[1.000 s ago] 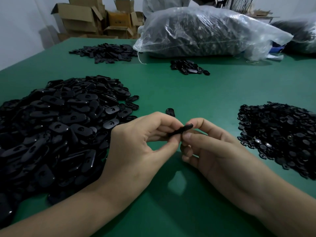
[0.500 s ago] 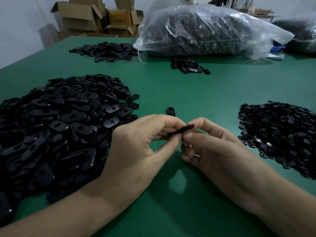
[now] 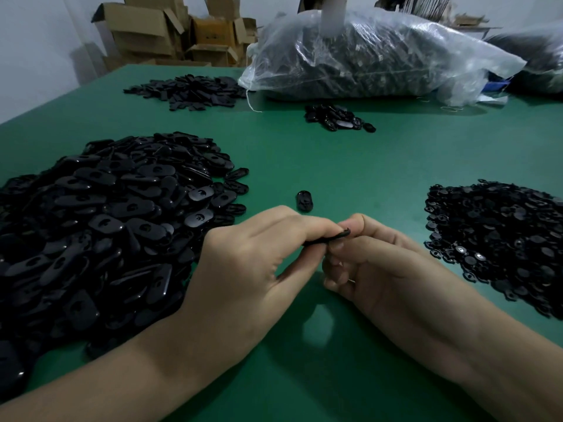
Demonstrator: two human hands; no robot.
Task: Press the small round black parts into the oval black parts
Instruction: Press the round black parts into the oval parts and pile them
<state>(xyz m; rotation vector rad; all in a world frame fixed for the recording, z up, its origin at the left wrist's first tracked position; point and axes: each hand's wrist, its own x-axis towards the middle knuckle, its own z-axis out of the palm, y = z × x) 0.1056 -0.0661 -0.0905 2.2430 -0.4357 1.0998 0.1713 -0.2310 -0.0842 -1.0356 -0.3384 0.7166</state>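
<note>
Hands meet at centre of green table [image 3: 350, 153]. Left hand [image 3: 243, 269] and right hand [image 3: 393, 269] both pinch one oval part [image 3: 327, 239], seen edge-on, held above the surface; fingers hide most of it. Round part not discernible in the grip. Large heap of oval parts [image 3: 100, 226] just left of left hand. Pile of small round parts [image 3: 499, 239] lies right, well apart. Single oval piece [image 3: 304, 201] lies just beyond the fingers. Plastic bag [image 3: 365, 56] and cardboard boxes [image 3: 170, 32] at far edge.
</note>
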